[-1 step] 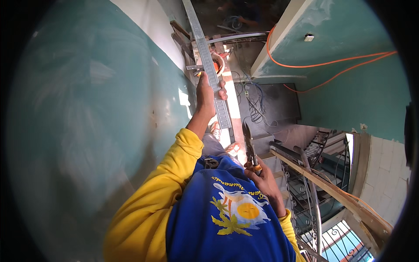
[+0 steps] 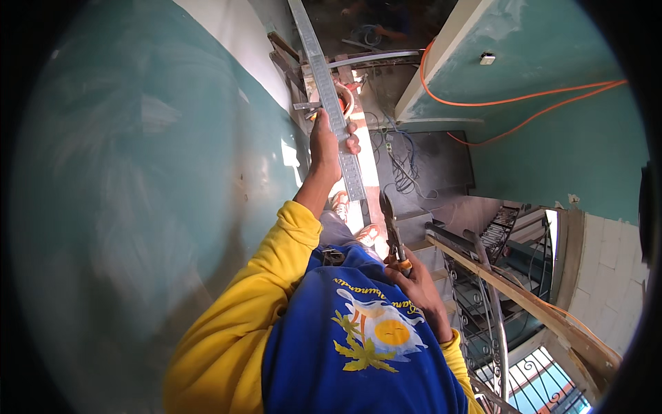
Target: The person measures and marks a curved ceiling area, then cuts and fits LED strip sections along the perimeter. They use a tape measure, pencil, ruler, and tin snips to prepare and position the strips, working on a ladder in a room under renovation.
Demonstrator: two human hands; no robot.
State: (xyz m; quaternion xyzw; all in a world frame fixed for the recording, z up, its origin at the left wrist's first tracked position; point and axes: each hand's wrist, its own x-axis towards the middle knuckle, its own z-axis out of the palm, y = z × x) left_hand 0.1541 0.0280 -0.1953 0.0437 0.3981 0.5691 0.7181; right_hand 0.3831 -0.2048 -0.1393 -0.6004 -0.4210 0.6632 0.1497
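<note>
Orange cord (image 2: 483,105) looping across the green wall (image 2: 552,159), just below a small pale box (image 2: 487,59); tangled cables (image 2: 407,182) sprawling over a dark surface (image 2: 447,157), and there, lower right, a wooden beam (image 2: 514,297) slants across a metal pole (image 2: 501,345)

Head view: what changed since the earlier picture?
Only slight shifts: the snips in the right hand moved a touch left. Nothing was taken hold of or let go; the left hand still grips the metal strip.

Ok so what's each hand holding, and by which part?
The left hand grips a long metal strip just short of its near end; the right hand holds snips by the handles.
</note>
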